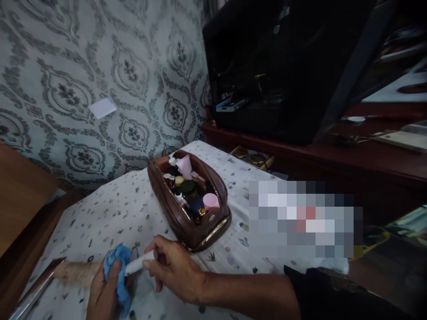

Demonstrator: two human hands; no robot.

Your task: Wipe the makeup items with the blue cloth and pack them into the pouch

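My left hand (104, 291), low in the view, is closed around a crumpled blue cloth (122, 255). In the fingers of my right hand (175, 266) is a slim white cylindrical tube (138, 263) with a greyish end. The tube lies tilted, its left end against the cloth; whether my left fingers also grip it is hidden. Just beyond my right hand stands a brown leather toiletry bag (173, 213), unzipped. Inside it are a pink tube (184, 166), a pink-lidded jar (211, 201) and several small cosmetic containers.
A patterned white cloth (110, 213) covers the table. At the lower left lie a blurred beige object (76, 272) and a shiny strip (36, 284). A dark television (267, 80) stands on a reddish shelf at the back right. A blurred-out patch (300, 218) hides the table's right side.
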